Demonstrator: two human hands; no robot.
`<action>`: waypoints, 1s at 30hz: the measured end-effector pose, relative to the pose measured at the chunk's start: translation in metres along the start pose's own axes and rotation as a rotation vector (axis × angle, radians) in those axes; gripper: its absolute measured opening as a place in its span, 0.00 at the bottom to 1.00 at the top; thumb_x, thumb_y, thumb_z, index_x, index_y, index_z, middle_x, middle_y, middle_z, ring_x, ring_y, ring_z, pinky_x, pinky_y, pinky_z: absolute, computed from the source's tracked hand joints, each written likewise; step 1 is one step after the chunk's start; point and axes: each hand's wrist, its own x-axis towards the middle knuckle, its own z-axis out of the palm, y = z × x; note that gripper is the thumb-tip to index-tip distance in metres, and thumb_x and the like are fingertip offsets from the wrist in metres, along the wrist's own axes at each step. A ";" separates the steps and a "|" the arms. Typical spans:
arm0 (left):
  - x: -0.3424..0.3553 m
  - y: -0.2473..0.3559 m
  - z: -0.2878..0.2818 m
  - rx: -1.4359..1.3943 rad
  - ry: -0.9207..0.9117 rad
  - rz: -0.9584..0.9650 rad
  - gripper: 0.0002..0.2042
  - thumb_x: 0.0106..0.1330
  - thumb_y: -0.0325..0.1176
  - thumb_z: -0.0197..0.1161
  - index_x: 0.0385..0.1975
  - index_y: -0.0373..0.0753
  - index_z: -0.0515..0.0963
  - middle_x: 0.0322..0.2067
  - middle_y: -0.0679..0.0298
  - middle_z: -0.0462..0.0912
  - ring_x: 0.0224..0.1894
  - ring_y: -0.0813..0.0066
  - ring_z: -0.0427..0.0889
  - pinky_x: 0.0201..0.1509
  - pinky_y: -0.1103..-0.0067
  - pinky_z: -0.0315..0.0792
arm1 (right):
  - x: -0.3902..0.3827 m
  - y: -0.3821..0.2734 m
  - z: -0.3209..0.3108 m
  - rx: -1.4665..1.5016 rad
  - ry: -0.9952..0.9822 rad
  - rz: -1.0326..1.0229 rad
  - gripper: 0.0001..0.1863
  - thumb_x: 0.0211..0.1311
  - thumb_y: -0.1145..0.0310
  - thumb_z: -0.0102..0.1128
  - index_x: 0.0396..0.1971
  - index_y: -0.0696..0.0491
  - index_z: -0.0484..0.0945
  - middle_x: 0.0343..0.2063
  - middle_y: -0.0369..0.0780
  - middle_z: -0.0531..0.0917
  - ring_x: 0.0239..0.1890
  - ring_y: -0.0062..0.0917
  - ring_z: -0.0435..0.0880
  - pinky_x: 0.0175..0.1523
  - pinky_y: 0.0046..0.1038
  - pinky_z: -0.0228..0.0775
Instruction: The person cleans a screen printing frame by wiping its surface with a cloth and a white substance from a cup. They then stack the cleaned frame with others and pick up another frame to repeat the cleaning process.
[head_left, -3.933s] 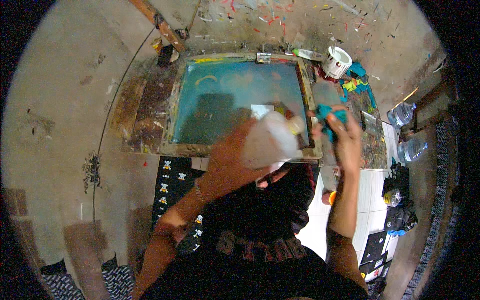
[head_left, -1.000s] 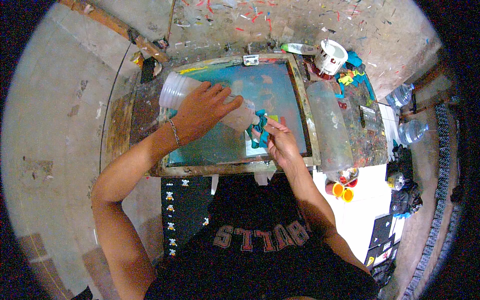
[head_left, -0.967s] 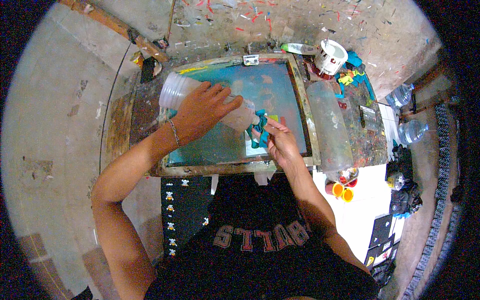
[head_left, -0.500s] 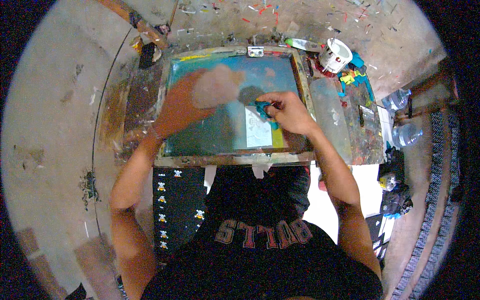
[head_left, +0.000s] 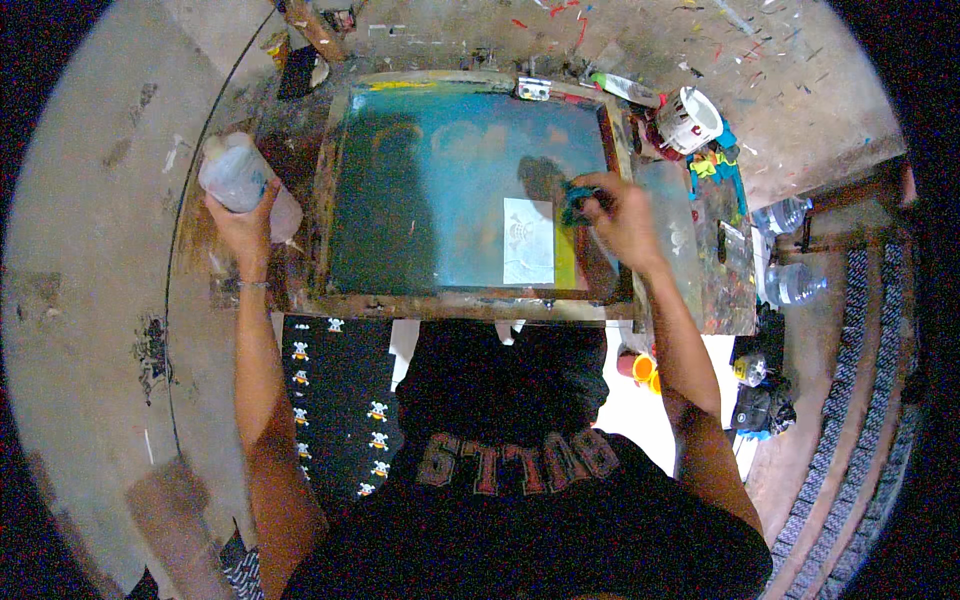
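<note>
My left hand (head_left: pixel 242 232) is wrapped round a translucent plastic bottle (head_left: pixel 236 170), raised just past the left side of a wood-edged printing screen (head_left: pixel 470 306). The bottle lies tilted, its lower part pinkish. A crumpled teal rag (head_left: pixel 577 203) is pinched in the fingers of my right hand (head_left: pixel 626 222), over the right part of the screen's blue mesh (head_left: pixel 440 190). Beside the rag, a pale rectangle with a faint skull design (head_left: pixel 530 255) shows in the mesh, with a yellow strip at its right. Whether the rag touches the mesh, I cannot tell.
A metal hinge clamp (head_left: pixel 533 89) sits on the screen's far edge. Behind it to the right stand a white bucket (head_left: pixel 692 118) and yellow-and-teal rags (head_left: pixel 710 166). Clear plastic bottles (head_left: pixel 797 285) lie farther right. Black fabric with skull prints (head_left: pixel 340 400) hangs near my left forearm.
My left hand has carried the bottle from above the mesh out to the left, beyond the screen. My right hand with the rag has shifted slightly right, uncovering more of the pale rectangle.
</note>
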 end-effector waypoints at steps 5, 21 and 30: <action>-0.015 -0.043 0.012 -0.105 0.061 -0.075 0.50 0.40 0.41 0.84 0.61 0.29 0.58 0.56 0.50 0.69 0.59 0.56 0.69 0.65 0.66 0.63 | -0.010 0.005 0.017 0.001 -0.003 0.006 0.13 0.57 0.82 0.56 0.43 0.59 0.79 0.35 0.44 0.85 0.37 0.25 0.83 0.45 0.28 0.76; -0.232 0.120 0.034 0.147 -0.985 0.387 0.24 0.53 0.45 0.71 0.46 0.37 0.76 0.46 0.53 0.75 0.53 0.51 0.71 0.59 0.60 0.62 | -0.014 0.061 0.053 -0.288 -0.063 -0.055 0.16 0.58 0.80 0.57 0.46 0.55 0.82 0.39 0.49 0.84 0.43 0.40 0.83 0.49 0.36 0.76; -0.213 0.138 0.020 0.095 -0.909 0.460 0.22 0.51 0.41 0.72 0.44 0.37 0.77 0.43 0.56 0.75 0.50 0.52 0.72 0.58 0.60 0.63 | -0.021 0.050 0.021 -0.447 -0.576 -0.227 0.22 0.54 0.75 0.60 0.51 0.45 0.80 0.48 0.46 0.80 0.55 0.39 0.77 0.59 0.38 0.72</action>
